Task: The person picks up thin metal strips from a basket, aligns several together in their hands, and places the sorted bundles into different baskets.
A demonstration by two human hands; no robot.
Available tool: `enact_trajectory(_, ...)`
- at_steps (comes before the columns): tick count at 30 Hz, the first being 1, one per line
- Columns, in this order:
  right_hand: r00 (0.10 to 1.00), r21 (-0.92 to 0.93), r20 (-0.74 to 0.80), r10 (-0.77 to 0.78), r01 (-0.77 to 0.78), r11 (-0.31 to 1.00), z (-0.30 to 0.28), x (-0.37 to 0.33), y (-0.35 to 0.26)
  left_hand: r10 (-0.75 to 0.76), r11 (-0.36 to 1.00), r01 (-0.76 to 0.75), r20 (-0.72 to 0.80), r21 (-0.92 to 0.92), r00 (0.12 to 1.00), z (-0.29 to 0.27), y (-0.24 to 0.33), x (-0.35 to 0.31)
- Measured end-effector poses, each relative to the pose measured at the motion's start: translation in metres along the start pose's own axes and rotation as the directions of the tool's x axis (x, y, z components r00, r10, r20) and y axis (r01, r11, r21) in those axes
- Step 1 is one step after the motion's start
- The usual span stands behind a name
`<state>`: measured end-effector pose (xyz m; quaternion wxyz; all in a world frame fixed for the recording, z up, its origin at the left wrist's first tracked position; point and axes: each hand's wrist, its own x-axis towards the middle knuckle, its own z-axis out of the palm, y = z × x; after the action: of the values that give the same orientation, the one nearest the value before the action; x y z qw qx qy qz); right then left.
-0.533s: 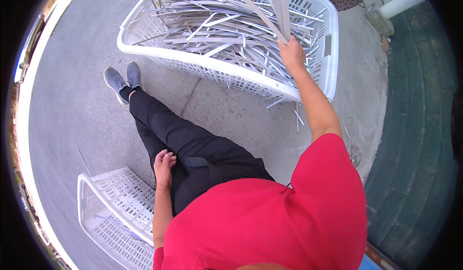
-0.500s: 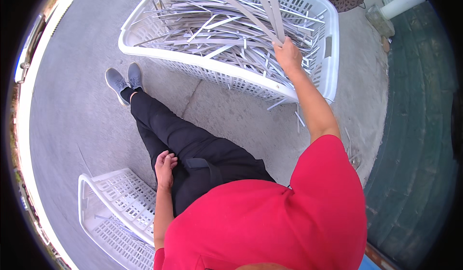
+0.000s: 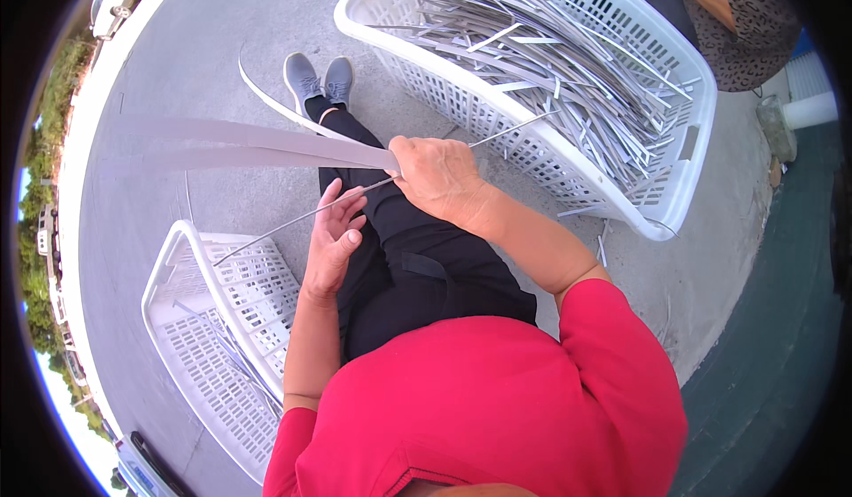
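My right hand (image 3: 441,177) is closed around several long, flat, pale grey strips (image 3: 324,149). They stick out to the left in front of my legs, their far ends blurred by motion. One thin strip, seen nearly edge-on, runs at a slant through the grip, and another curls up toward the shoes. Just below the held strips is my left hand (image 3: 334,235), fingers apart and palm turned up, gripping nothing. The thin slanting strip passes by its fingers; whether they touch cannot be told. Many similar strips (image 3: 541,58) fill a large white plastic basket (image 3: 399,46) at the far right.
A second white basket (image 3: 232,275), with a few strips inside, lies at the left near my left forearm. My outstretched legs in dark trousers (image 3: 444,271) span the concrete floor. Beyond the large basket, a person in a patterned top (image 3: 741,31) is partly visible.
My right hand has lifted strips out of the large basket and swung them left, across my legs. My left hand has risen off my lap, and its fingers have spread. The view has shifted.
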<state>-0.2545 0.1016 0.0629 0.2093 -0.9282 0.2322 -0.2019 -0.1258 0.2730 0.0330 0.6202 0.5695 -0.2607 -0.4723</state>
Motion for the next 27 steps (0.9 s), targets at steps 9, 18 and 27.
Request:
enact_trajectory(9, 0.884, 0.074, 0.445, -0.142, 0.121, 0.99, 0.049, -0.024, -0.068, 0.166, 0.767, -0.245, -0.186, -0.593, 0.968, -0.035, -0.009, -0.021)
enact_trajectory(18, 0.941, 0.311, -0.01, -0.339, 0.325, 0.893, 0.049, -0.011, -0.058, 0.02, 0.517, -0.55, -0.632, -0.656, 0.774, -0.105, -0.002, -0.018)
enact_trajectory(27, 0.868, 0.412, -0.301, 0.394, -0.254, 0.875, 0.04, -0.019, 0.039, -0.004, 0.359, -0.649, -0.696, -0.671, 0.718, -0.154, -0.005, -0.023)
